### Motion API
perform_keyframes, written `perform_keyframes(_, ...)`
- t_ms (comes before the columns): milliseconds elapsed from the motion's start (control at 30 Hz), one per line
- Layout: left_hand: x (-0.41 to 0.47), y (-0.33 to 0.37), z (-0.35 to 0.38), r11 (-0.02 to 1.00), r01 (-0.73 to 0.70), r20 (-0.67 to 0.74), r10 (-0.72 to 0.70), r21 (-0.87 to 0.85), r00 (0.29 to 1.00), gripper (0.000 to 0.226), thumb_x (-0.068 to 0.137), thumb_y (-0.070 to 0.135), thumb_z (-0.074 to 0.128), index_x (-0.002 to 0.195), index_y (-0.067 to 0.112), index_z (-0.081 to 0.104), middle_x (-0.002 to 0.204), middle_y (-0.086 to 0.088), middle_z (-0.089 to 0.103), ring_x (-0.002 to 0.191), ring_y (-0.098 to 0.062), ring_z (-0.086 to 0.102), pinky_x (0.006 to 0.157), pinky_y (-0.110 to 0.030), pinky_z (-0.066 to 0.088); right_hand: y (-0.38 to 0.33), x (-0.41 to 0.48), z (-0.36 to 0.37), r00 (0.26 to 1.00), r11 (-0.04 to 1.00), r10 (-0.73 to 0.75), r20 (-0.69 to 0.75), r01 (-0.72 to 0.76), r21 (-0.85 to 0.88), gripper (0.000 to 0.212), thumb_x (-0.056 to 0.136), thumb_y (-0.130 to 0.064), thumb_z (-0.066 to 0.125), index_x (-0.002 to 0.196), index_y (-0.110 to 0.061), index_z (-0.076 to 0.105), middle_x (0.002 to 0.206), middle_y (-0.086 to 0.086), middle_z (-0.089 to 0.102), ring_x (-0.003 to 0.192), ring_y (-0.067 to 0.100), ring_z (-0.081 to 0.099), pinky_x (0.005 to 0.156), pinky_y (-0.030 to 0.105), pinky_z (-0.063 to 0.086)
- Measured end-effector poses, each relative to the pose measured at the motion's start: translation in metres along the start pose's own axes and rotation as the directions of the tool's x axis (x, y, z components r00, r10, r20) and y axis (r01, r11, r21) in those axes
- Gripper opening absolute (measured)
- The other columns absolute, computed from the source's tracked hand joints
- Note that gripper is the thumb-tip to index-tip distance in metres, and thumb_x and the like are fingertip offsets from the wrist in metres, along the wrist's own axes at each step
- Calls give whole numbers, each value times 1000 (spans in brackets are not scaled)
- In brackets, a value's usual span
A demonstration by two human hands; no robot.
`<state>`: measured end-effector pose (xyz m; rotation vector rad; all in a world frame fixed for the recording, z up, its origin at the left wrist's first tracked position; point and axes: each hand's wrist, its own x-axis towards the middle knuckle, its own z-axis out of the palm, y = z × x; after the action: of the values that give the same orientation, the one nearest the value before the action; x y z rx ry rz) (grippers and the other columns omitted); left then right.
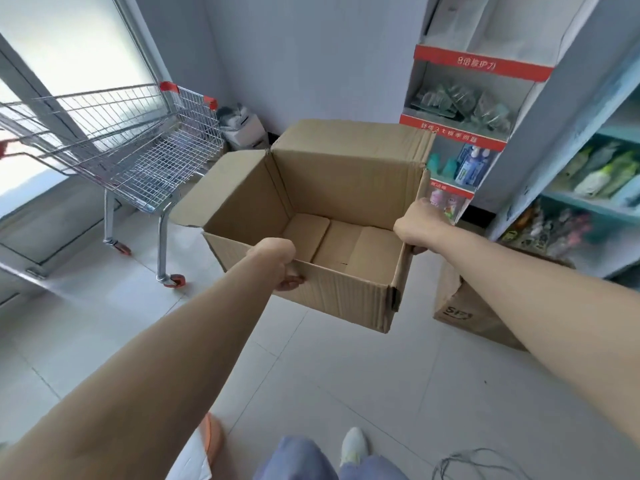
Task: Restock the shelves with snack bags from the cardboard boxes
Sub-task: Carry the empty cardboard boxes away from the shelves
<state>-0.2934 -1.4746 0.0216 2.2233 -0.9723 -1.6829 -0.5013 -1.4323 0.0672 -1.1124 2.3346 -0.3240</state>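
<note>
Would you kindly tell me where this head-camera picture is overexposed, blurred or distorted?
Head view: the window is blown out white; wide-angle distortion tilts the shelves and shopping cart; the shelved snack bags look soft; the cardboard box is sharper.

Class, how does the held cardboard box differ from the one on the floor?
The held box is lifted by the left hand and right hand; the floor box rests on tiles. The held box is open and empty; the floor box's inside is hidden. The held box is plain; the floor box bears a logo. Both are brown cardboard.
</note>
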Motion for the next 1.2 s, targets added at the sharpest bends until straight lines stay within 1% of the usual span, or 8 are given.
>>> perform_keyframes(300,120,105,35,998,44,69,-48,54,996,32,95,7,31,125,-3,36,69,-25,54,23,-25,52,45,-33,47,-35,153,12,991,991,125,42,-123,-46,50,90,-5,47,137,6,31,121,23,59,92,36,69,80,43,58)
perform_keyframes(400,174,134,48,995,72,82,-78,69,994,21,95,8,31,114,-1,36,71,-24,54,27,-25,55,44,-31,48,-42,215,34,985,985,163,53,-159,-63,56,88,-9,48,138,7,27,126,22,56,103,39,64,85,45,56)
perform_keyframes(467,210,149,60,993,105,99,-111,59,989,21,96,8,32,115,-2,36,80,-26,57,45,-29,59,52,-35,49,-40,256,54,979,978,196,65,-190,-84,61,87,-10,49,140,6,24,126,22,56,104,39,63,82,42,57)
perform_keyframes(600,282,170,92,987,159,134,-160,22,978,37,98,9,36,132,-5,35,124,-29,54,74,-36,64,64,-39,50,-29,329,89,962,962,263,73,-256,-91,59,87,-9,51,139,3,27,122,21,58,95,36,67,49,30,50)
perform_keyframes(733,359,182,130,976,216,140,-214,-3,967,39,98,9,38,134,-6,33,129,-30,51,100,-37,66,72,-39,51,-13,405,129,960,961,267,83,-258,-97,63,88,-6,51,143,1,21,126,20,56,91,34,68,37,24,38)
perform_keyframes(900,463,169,175,971,237,82,-238,21,968,19,98,8,36,114,0,38,101,-26,55,61,-33,57,51,-38,46,16,485,204,955,957,273,118,-257,-138,59,91,-7,48,143,1,20,128,17,56,80,32,69,37,26,41)
perform_keyframes(1067,573,139,220,964,262,51,-264,42,963,18,94,3,37,111,-2,40,96,-27,58,49,-33,61,34,-32,49,57,558,285,940,943,314,136,-291,-164,58,93,-9,47,143,0,20,129,15,57,55,24,60,36,22,37)
perform_keyframes(1200,639,112,253,962,274,58,-274,7,960,29,93,3,38,122,-2,39,84,-25,57,49,-32,62,34,-31,50,88,606,341,942,943,309,128,-286,-168,56,90,-6,47,141,-2,26,125,15,58,71,28,66,26,20,38)
